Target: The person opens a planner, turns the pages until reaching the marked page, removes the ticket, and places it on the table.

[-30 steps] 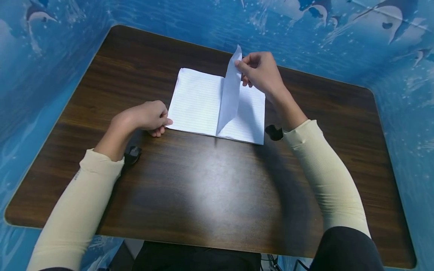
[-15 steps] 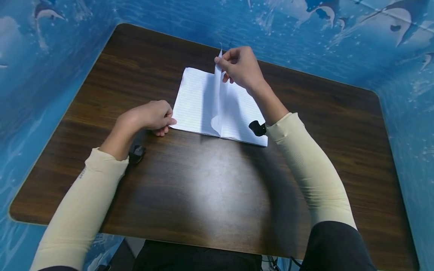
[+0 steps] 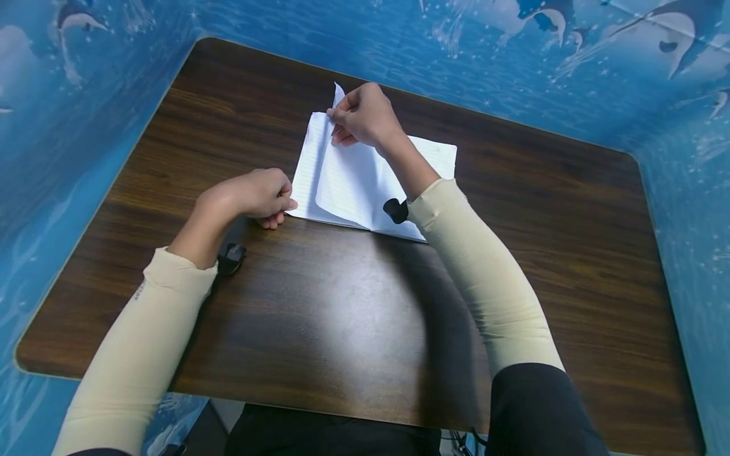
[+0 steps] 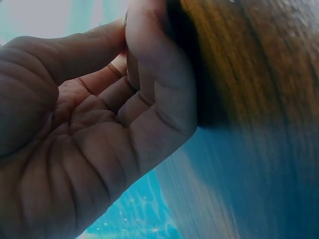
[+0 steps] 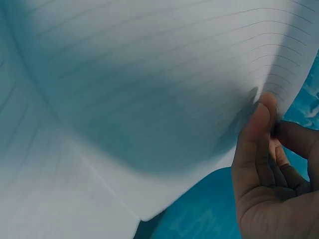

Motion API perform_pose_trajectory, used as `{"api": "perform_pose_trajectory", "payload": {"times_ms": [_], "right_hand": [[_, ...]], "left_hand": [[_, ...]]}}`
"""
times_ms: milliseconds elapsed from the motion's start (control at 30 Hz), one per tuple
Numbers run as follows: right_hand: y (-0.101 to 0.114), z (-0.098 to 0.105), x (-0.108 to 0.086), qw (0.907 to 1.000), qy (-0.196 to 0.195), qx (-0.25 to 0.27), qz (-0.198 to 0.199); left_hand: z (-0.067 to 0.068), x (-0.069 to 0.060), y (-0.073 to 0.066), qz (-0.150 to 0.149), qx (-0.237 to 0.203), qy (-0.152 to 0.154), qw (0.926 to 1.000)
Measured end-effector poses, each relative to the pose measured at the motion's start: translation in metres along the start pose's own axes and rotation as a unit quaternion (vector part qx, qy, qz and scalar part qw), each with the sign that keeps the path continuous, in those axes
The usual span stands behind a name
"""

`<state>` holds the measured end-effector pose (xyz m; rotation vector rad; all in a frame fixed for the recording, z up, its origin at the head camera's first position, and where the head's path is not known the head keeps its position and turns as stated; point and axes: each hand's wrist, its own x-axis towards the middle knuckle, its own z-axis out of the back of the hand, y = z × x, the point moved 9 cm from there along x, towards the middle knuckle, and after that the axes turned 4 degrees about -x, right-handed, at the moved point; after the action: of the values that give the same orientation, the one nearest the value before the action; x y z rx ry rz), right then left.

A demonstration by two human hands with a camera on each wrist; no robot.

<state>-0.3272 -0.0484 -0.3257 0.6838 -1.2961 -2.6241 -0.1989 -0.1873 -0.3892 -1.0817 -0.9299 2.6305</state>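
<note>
A lined notebook [image 3: 433,155] lies open on the table. My right hand [image 3: 365,114] pinches one lifted page [image 3: 348,180] near its far outer corner and holds it bent over the left half. In the right wrist view the page [image 5: 164,89] curves across the picture, its edge between thumb and fingers of the right hand [image 5: 274,169]. At the notebook's near left corner, the left hand [image 3: 251,193] pinches the corner between thumb and curled fingers. The left wrist view shows the left hand [image 4: 99,119] with fingers curled in toward the thumb; the corner is hidden there.
The notebook rests toward the back of a dark wood table [image 3: 319,329] with rounded corners. A blue curtain [image 3: 274,38] printed with dolphins surrounds the table on the back and sides. Dark cables [image 3: 470,440] show below the front edge.
My right hand has swung leftward with the page, from over the right half, past the spine, to over the left half. The left hand has stayed at the corner.
</note>
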Motion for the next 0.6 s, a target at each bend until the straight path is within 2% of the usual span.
{"api": "perform_pose_trajectory", "payload": {"times_ms": [133,267,367,500,600], "right_hand": [[-0.004,-0.015,0.008,0.9997,0.001,-0.018,-0.015],[-0.005,-0.028,0.014,0.9977,-0.024,-0.064,0.001],[-0.007,-0.039,0.017,0.9928,-0.043,-0.111,0.016],[-0.012,-0.052,0.019,0.9867,-0.042,-0.156,0.02],[-0.009,-0.058,0.02,0.9794,-0.038,-0.196,0.032]], "left_hand": [[0.0,0.001,0.001,0.003,-0.005,0.002,1.0],[0.0,0.003,0.002,0.008,-0.01,0.005,0.9999],[-0.001,0.003,0.002,0.008,-0.022,0.005,0.9997],[-0.002,0.004,0.005,0.005,-0.045,0.009,0.9989],[0.0,0.003,0.005,-0.013,-0.05,0.011,0.9986]]}}
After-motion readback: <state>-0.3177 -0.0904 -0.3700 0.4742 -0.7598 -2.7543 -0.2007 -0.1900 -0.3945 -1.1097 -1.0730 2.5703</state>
